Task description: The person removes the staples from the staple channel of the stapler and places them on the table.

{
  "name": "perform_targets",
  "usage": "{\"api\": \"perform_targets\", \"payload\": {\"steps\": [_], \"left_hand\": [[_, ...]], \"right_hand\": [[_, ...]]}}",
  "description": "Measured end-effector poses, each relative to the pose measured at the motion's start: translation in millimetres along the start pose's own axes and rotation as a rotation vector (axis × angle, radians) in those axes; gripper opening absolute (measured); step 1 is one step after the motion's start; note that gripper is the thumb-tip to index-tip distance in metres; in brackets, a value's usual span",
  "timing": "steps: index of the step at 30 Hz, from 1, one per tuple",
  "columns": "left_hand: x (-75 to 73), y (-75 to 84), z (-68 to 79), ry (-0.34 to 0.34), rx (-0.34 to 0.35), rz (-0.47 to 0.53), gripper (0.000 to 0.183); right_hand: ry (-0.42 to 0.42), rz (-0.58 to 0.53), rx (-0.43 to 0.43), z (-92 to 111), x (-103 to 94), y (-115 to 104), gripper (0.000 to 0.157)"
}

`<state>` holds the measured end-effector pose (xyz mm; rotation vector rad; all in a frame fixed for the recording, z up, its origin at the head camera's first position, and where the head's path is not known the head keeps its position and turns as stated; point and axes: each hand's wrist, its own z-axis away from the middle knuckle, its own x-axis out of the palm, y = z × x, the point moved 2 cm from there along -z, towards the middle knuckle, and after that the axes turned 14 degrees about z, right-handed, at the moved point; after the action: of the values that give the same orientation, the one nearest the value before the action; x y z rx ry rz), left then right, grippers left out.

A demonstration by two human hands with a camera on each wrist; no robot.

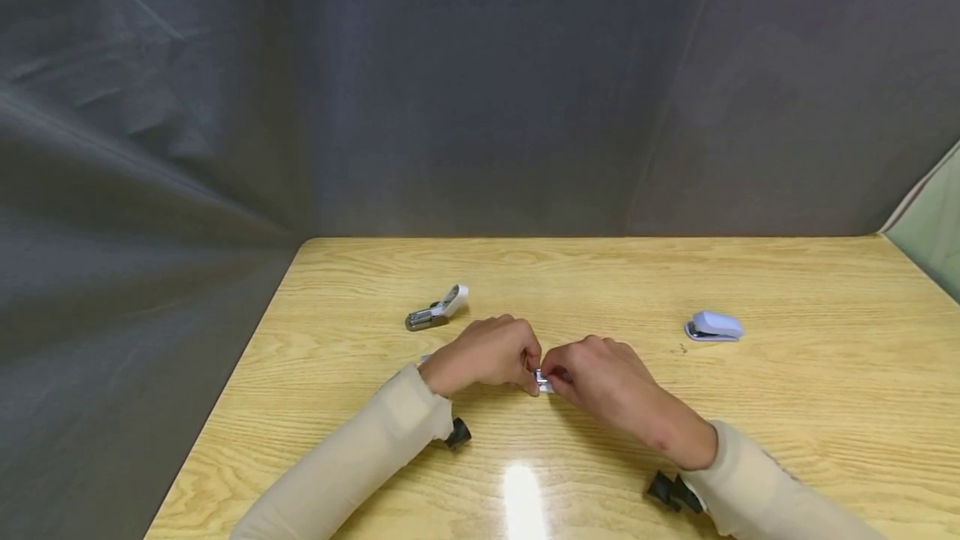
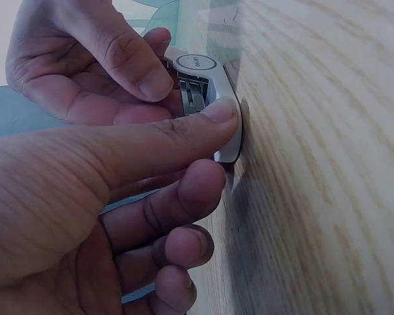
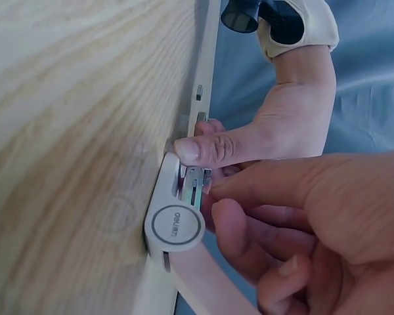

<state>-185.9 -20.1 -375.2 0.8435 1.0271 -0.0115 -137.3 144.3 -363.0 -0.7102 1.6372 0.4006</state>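
Note:
A white stapler (image 1: 545,387) stands on the wooden table between both hands, its upper arm swung open and its metal staple channel (image 3: 194,187) bared. My left hand (image 1: 491,352) holds one end of it, with the thumb pressed on the white side of the base. At the channel, my right hand (image 1: 603,377) has its thumb and bent fingers pinched close on the metal. Whether a staple strip is between those fingertips is hidden. A round cap (image 2: 196,62) with lettering marks the stapler's hinge, on the right hand's side.
Behind the left hand lies another opened stapler (image 1: 429,317), grey and white. A lavender stapler (image 1: 716,324) sits on the right. A small metallic piece (image 3: 199,92) lies on the table beyond the left hand. A dark curtain (image 1: 487,90) hangs behind the table.

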Motion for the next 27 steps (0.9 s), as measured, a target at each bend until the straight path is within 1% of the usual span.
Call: {"api": "perform_targets", "payload": {"steps": [5, 12, 22, 27], "left_hand": [[0.4, -0.9, -0.7, 0.001, 0.002, 0.008, 0.025], [0.7, -1.7, -1.1, 0.001, 0.011, 0.014, 0.024], [0.8, -1.1, -1.5, 0.006, 0.017, 0.008, 0.025], [1.4, -2.0, -2.7, 0.009, 0.003, 0.011, 0.024]], "right_hand": [[0.018, -0.026, 0.026, 0, 1.6, 0, 0.013], [0.037, -0.077, 0.101, 1, 4.8, 2, 0.015], [0.039, -0.084, 0.107, 0, 7.8, 3, 0.013], [0.068, -0.074, 0.116, -1, 10.5, 4, 0.016]]}}
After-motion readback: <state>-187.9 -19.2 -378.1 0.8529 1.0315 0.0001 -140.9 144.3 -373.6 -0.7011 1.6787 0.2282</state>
